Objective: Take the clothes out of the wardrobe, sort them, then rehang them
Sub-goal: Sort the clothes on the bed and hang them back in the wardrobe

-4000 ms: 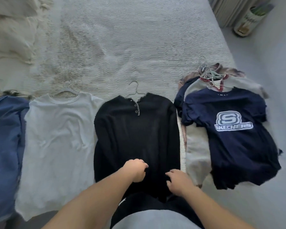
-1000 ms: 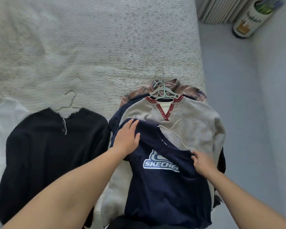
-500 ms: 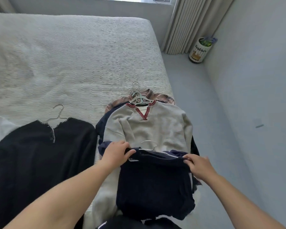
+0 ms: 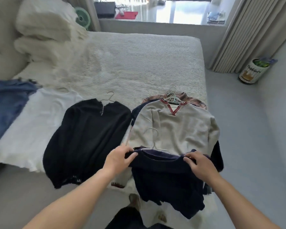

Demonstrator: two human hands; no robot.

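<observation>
Navy shirt (image 4: 168, 180) shoulders pinched between curled fingers of left hand (image 4: 118, 158) and right hand (image 4: 199, 165).

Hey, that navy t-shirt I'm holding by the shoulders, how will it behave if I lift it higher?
Probably floppy: the navy t-shirt already sags in folds below the left hand and right hand. Likely light, since fingertip pinches hold it. Its white hanger looks loose at the collar and may slip out.

text: "dogdiary" – partly blurred | on: white can (image 4: 253, 71) – floor by the curtain (image 4: 248, 30)
</observation>
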